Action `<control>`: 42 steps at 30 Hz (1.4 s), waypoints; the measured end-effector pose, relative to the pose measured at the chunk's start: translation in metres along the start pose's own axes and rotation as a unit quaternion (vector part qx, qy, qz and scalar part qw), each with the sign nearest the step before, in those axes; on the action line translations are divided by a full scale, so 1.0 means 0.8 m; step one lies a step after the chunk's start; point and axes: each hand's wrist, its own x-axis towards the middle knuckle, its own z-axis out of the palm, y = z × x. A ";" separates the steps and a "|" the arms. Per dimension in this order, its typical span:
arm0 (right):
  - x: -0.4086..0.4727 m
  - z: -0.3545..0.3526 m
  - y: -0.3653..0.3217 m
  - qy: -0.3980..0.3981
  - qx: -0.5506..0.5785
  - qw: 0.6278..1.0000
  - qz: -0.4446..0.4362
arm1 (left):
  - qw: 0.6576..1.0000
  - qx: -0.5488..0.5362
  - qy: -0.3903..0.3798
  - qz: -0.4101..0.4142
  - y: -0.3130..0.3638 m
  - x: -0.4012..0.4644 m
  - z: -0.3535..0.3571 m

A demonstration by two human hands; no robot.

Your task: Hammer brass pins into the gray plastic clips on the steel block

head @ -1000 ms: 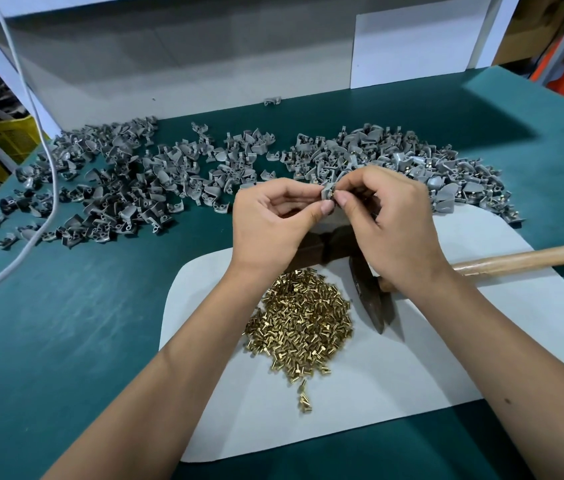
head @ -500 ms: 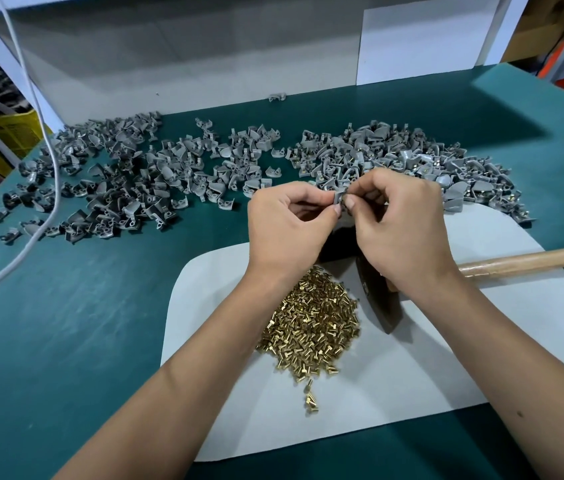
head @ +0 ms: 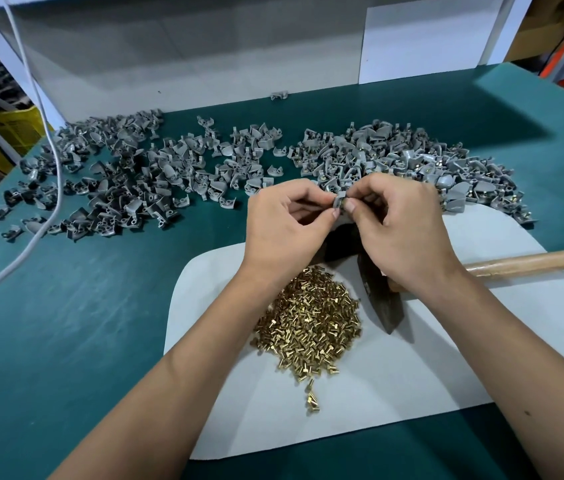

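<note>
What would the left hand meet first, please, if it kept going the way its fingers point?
The gray clip it already pinches, then the right hand fingertips on that clip's other side. Depth is hard to judge here.

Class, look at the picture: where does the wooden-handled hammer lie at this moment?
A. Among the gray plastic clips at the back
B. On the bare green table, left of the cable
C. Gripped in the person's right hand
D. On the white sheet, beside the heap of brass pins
D: the wooden-handled hammer rests on the white sheet, its dark head right of the heap of brass pins, while both hands pinch a small gray plastic clip.
</note>
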 end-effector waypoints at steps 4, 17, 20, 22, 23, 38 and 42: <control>-0.002 0.002 -0.001 0.016 0.010 1.000 -0.023 | 0.999 -0.027 -0.030 0.009 0.002 0.002 -0.005; -0.001 -0.007 0.010 0.036 -0.005 0.990 -0.133 | 0.998 -0.052 -0.046 -0.001 0.001 0.005 -0.007; 0.000 -0.009 0.012 0.033 -0.014 0.988 -0.148 | 0.997 -0.047 -0.056 -0.009 0.001 0.006 -0.009; 0.000 -0.009 0.013 0.025 -0.025 0.987 -0.157 | 0.996 -0.052 -0.067 -0.008 0.002 0.006 -0.011; 0.000 -0.009 0.013 0.022 -0.031 0.986 -0.160 | 0.996 -0.054 -0.072 -0.005 0.002 0.006 -0.012; 0.011 -0.051 0.006 -0.105 -0.060 0.991 -0.061 | 0.976 0.208 -0.038 0.052 -0.005 0.011 -0.019; 0.012 -0.091 0.017 -0.353 -0.130 0.926 0.016 | 0.988 0.121 -0.074 -0.058 -0.008 0.014 -0.028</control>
